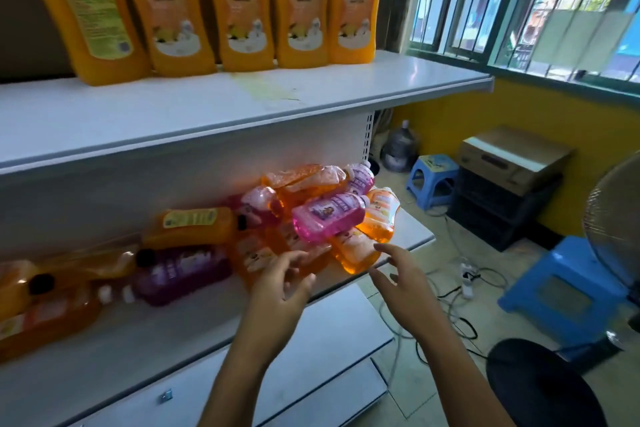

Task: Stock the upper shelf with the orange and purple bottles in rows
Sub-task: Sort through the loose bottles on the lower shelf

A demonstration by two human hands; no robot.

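Several large orange bottles (239, 7) stand upright in a row at the back of the white upper shelf (194, 107). On the lower shelf (194, 329) lies a jumbled pile of small orange bottles (356, 250) and pink-purple bottles (327, 217), with a dark purple bottle (180, 272) and larger orange ones (190, 225) lying to the left. My left hand (280, 288) hovers just in front of the pile with fingers loosely spread, holding nothing. My right hand (401, 281) is beside the shelf's right end near the small orange bottle, fingers spread, holding nothing.
The front half of the upper shelf is bare with a yellowish stain (266, 88). To the right are blue plastic stools (561, 291), a cardboard box (512, 156) on a black crate, a fan (616, 218), floor cables (460, 284) and a barred window (554, 3).
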